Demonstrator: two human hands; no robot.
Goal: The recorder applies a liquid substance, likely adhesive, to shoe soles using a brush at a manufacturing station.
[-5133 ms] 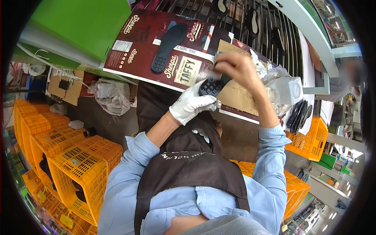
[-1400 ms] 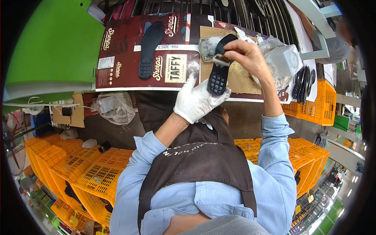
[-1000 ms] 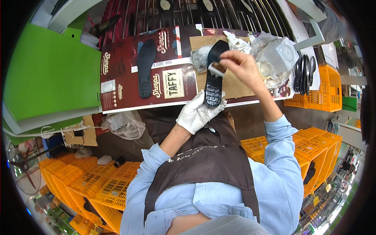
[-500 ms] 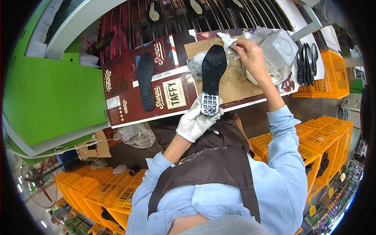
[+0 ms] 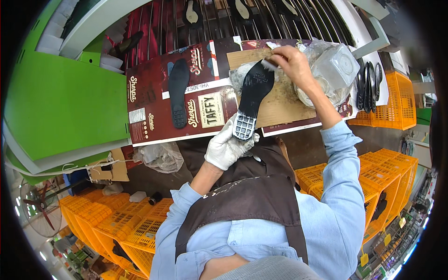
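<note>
My left hand (image 5: pixel 226 146), in a white glove, grips a black shoe sole (image 5: pixel 256 91) by its heel end. The sole tilts with its toe to the upper right, and white residue coats the edges of its grid-patterned heel. My bare right hand (image 5: pixel 294 66) pinches a small brush (image 5: pixel 269 65) with pale bristles, at the toe of the sole. Most of the brush's handle is hidden by the fingers. A second black sole (image 5: pixel 178 93) lies to the left on the dark red printed cardboard (image 5: pixel 154 105).
Stained brown cardboard (image 5: pixel 284 109) lies beneath the sole, beside a clear plastic container (image 5: pixel 343 65) and plastic wrap. Black soles (image 5: pixel 368 86) stand at the right edge. Behind runs a roller conveyor (image 5: pixel 214 28) carrying soles. Orange crates (image 5: pixel 380 172) stand right and lower left.
My right hand has brought the brush from beside the white crumpled piece down and left to the sole's toe. The held sole has tilted, its toe swinging right and nearer to me.
</note>
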